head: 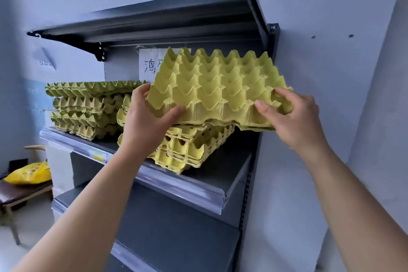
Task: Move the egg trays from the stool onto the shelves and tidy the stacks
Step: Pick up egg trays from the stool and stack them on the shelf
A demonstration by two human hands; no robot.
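Sign (149,59) half hidden behind egg tray (218,86) between left hand (144,125), right hand (294,122)

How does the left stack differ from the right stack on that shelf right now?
The left stack stands free of both hands; the right stack has a tray held tilted over it by the left hand and right hand. The left stack sits at the shelf's left end; the right stack's corner nears the front edge. Both are yellow-green trays, unevenly layered.
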